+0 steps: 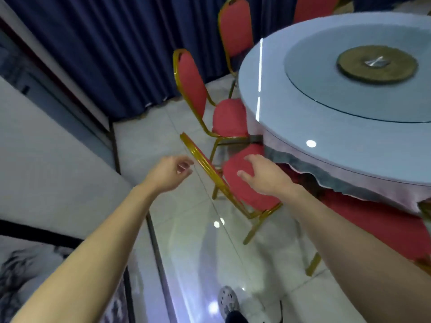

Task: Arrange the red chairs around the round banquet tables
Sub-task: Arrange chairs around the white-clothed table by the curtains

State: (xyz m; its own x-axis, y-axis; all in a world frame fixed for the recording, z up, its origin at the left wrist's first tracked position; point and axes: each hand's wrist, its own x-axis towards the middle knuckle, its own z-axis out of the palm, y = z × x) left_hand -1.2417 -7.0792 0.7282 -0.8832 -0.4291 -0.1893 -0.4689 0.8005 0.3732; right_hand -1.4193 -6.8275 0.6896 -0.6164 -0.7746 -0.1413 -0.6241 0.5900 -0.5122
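Reaching empty: left hand (pixel 171 171) loosely curled beside nearest red chair's (pixel 245 194) gold back, right hand (pixel 264 177) relaxed over its seat at the banquet table's (pixel 303 134) edge; crowded by second chair (pixel 193 87), curtain (pixel 105 47) beyond.

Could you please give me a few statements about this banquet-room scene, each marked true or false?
1. The nearest chair has a red seat and a gold frame. True.
2. A glass turntable lies on the round table. True.
3. The curtain behind the chairs is green. False: it is dark blue.
4. The right hand grips the round table's edge. False: it reaches over the nearest chair's seat, fingers relaxed.
5. The left hand holds a cup. False: it holds nothing and is close to the nearest chair's backrest.
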